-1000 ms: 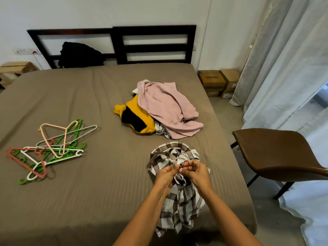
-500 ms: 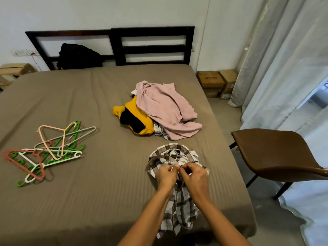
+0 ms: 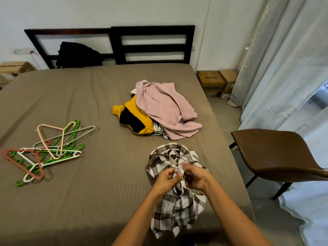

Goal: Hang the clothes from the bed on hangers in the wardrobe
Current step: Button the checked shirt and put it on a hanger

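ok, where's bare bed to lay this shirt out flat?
Biggest bare patch: the bed between the hangers and the shirt, running to the near edge. Also the far band between the pile and the headboard. Crowded: the right side, where pile and shirt sit close and the left hand and right hand grip the shirt.

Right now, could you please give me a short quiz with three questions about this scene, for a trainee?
1. True or false: the hangers lie on the bed, to the left of the pink top.
2. Fill in: the pink top lies partly over a ___ garment.
3. What do the left hand and the right hand hold? A a hanger; B the checked shirt; C the pink top.
Key: 1 true; 2 yellow; 3 B.
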